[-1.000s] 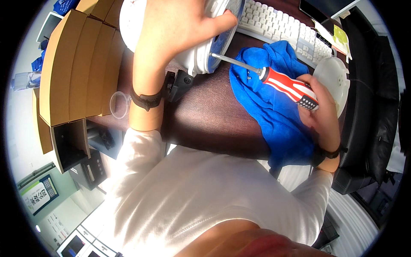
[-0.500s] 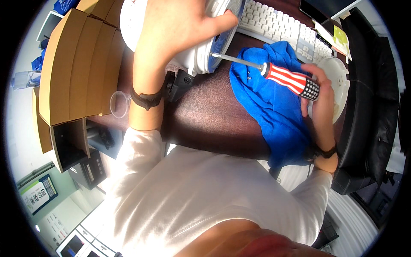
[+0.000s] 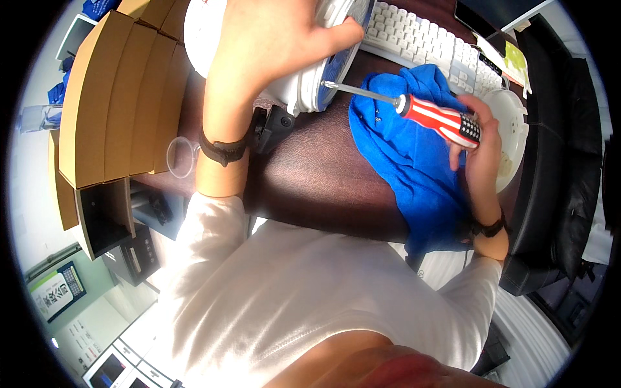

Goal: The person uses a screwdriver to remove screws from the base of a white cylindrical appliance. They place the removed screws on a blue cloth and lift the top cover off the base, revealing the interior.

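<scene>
A white round housing [image 3: 301, 94] lies on its side at the top, its blue-lined open face turned right. My left hand [image 3: 275, 45] grips it from above, thumb stretched along the rim; the other fingers are out of sight. My right hand [image 3: 485, 136] holds the butt end of a screwdriver [image 3: 430, 116] with a red-and-white striped handle and dark starred end. Its cross-shaped tip is at the housing's rim; I cannot tell whether it sits in a screw. Beneath the screwdriver lies a blue cloth [image 3: 394, 142] with tiny dark bits, perhaps screws, on it.
A white keyboard [image 3: 414, 42] stands behind the cloth. Partly behind my right hand is a white round cover [image 3: 514, 158]. A black camera-like device [image 3: 277, 126] and a clear plastic cup [image 3: 181, 157] are near my left forearm. Cardboard boxes [image 3: 123, 97] line the left, a black sofa [image 3: 550, 161] the right.
The screwdriver handle has turned about its axis, its end pattern going from checks to stars. My right fingers have shifted around the butt. The whole view has moved very slightly.
</scene>
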Available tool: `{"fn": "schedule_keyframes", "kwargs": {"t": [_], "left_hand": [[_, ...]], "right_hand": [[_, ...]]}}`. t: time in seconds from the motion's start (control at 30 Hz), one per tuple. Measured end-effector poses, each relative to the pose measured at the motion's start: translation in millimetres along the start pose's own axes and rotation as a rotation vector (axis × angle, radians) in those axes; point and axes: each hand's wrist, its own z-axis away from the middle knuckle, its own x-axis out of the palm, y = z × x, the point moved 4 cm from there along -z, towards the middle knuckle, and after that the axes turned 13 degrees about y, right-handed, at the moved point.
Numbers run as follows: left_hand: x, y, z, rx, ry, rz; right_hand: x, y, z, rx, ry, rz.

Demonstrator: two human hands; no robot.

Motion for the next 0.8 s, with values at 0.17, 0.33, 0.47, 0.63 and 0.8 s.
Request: {"fn": "schedule_keyframes", "kwargs": {"t": [0.17,0.33,0.47,0.63,0.8], "left_hand": [[0.0,0.2,-0.1,0.005,-0.005,-0.008],[0.4,-0.7,0.6,0.013,0.003,-0.012],[1.5,-0.7,-0.5,0.003,-0.009,-0.007],[-1.0,0.6,0.1,0.003,-0.004,-0.01],[-1.1,1.8,0.0,0.001,-0.004,-0.006]], "right_hand": [[-4.1,-9.4,0.5,-0.239,0.044,0.157],[5.5,-7.6,-0.5,-0.089,0.037,-0.146],[3.2,-0.3,1.5,0.348,-0.045,-0.002],[2.4,-5.6,-1.5,-0.036,-0.01,0.053],[14.6,-7.4,-2.0,0.225,-0.011,-0.262]]}}
